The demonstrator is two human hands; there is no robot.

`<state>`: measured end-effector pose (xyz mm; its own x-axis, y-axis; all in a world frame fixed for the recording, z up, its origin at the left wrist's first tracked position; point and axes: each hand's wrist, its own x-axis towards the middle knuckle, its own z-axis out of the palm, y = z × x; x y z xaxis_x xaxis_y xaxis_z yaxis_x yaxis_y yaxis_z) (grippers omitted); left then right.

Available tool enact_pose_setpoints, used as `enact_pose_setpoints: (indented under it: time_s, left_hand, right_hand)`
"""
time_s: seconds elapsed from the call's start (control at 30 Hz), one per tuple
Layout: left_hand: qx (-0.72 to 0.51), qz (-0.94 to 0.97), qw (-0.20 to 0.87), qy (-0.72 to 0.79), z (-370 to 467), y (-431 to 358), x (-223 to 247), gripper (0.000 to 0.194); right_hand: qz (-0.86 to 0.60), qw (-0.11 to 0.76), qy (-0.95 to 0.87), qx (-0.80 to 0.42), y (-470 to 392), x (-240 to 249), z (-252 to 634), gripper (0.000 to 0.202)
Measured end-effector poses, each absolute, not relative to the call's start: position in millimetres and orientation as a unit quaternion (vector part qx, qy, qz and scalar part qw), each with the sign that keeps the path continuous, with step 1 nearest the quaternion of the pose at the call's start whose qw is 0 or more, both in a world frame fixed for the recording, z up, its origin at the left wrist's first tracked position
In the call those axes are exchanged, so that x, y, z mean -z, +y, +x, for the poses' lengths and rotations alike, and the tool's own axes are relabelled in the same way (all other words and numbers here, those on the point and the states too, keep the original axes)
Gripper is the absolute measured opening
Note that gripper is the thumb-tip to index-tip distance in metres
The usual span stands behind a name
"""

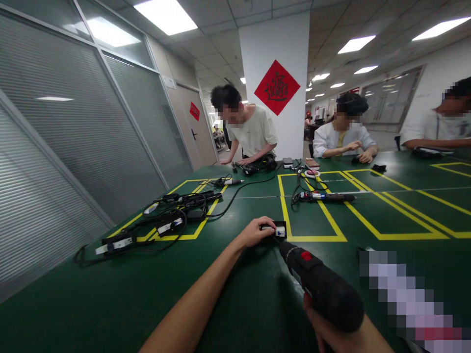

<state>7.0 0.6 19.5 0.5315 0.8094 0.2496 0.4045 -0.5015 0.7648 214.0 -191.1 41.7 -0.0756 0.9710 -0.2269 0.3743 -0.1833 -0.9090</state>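
Observation:
In my right hand (312,314) is a black power screwdriver (324,284) with a red button, pointing forward and left. Its tip reaches a small black box-like part (281,229) with a white and blue inside, on the green table. My left hand (257,232) holds that part from the left, fingers bent over its near side. The exact contact of the tip is too small to tell. My right fingers are partly hidden beneath the tool's body.
Black devices with cables (184,211) lie on the left. A pen-like tool (324,197) lies beyond the part, inside yellow tape (314,239). A pixelated object (408,294) is at right. Three people are across the green table (128,304).

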Motion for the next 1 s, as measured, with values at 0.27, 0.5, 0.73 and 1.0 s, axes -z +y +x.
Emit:
enact_pose_setpoints:
  time_s: [0.27,0.5,0.73,1.0]
  left_hand:
    - [-0.317,0.768,0.364,0.420,6,1,-14,0.035]
    - [-0.311,0.771,0.377,0.409,5,2,-13,0.030]
    - [-0.311,0.800,0.341,0.384,6,2,-17,0.020]
    - [-0.307,0.812,0.328,0.373,5,3,-17,0.019]
  right_hand:
    - [-0.602,0.304,-0.552,-0.490,-188,-37,210,0.012]
    - [-0.582,0.314,-0.561,-0.498,-190,-43,215,0.018]
    - [-0.595,0.318,-0.559,-0.482,-189,-38,215,0.022]
    - [-0.610,0.327,-0.538,-0.481,-181,-9,213,0.009]
